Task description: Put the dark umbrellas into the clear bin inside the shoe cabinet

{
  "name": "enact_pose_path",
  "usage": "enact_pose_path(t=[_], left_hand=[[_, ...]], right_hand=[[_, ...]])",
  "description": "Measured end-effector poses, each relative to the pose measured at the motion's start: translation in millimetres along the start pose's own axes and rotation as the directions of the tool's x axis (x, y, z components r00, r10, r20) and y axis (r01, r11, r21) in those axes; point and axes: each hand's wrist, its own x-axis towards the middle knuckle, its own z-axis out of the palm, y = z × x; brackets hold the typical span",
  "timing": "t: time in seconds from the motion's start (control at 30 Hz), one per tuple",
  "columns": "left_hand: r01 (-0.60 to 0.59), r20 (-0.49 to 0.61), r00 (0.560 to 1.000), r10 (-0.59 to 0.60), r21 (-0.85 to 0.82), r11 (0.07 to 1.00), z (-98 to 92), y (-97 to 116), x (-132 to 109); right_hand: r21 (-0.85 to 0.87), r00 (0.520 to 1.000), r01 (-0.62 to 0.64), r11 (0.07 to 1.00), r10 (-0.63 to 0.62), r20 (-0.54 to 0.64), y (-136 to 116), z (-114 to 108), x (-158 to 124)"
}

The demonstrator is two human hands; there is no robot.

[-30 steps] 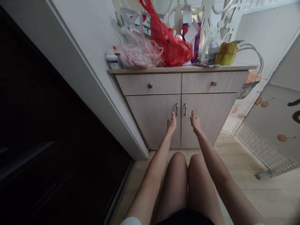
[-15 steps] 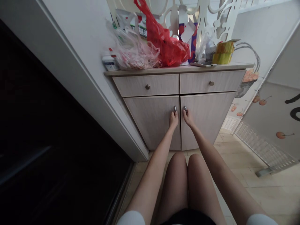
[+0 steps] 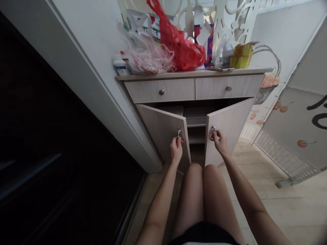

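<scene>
A pale wood-grain cabinet stands in front of me, its left door [image 3: 163, 127] and right door [image 3: 231, 127] both swung partly out toward my knees. My left hand [image 3: 176, 149] is closed round the left door's metal handle [image 3: 179, 133]. On the other side, my right hand [image 3: 220, 143] pinches the right door's metal handle [image 3: 213, 129]. Between the doors shows the dark inside with light shelves [image 3: 195, 121]; what lies deeper in is too dark to make out.
Two drawers with round knobs, a left drawer [image 3: 143, 91] and a right drawer [image 3: 245, 85], sit above the doors. On top are a red plastic bag [image 3: 184, 51], a clear bag [image 3: 150, 59], a white bottle [image 3: 121, 66], a phone [image 3: 220, 68] and yellow tape rolls [image 3: 240, 56]. A wall [image 3: 84, 41] borders the left.
Both doors were shut and have swung outward toward me. My hands, still on the handles, have moved back and apart, and the shelves inside have come into view.
</scene>
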Motion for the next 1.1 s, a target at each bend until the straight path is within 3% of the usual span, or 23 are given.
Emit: enact_pose_path(t=[0.17, 0.4, 0.63, 0.77, 0.97, 1.1], left_hand=[[-0.02, -0.048, 0.999, 0.018, -0.046, 0.999, -30.7, -9, -14], [-0.053, -0.201, 0.979, 0.035, -0.082, 0.995, -68.1, -18, -29], [0.015, -0.347, 0.938, 0.01, 0.069, 0.998, -124.8, -33, -41], [0.053, -0.413, 0.911, 0.009, 0.138, 0.989, -154.9, -42, -41], [0.089, -0.531, 0.847, 0.025, 0.188, 0.978, -190.7, -50, -34], [0.077, -0.551, 0.833, 0.057, 0.217, 0.973, -217.4, -60, -26]], right_hand=[[-0.02, 0.997, 0.0, 1.0, -0.001, -0.074, -2, -35, -27], [0.081, 0.983, -0.03, 0.996, 0.044, -0.18, -2, -77, -53], [0.054, 0.952, -0.043, 0.998, 0.057, -0.299, 2, -120, -75], [-0.018, 0.91, -0.08, 0.997, 0.066, -0.408, 9, -152, -84], [-0.143, 0.809, -0.167, 0.975, 0.052, -0.586, 24, -200, -86], [-0.105, 0.755, -0.2, 0.974, 0.085, -0.65, 36, -231, -80]])
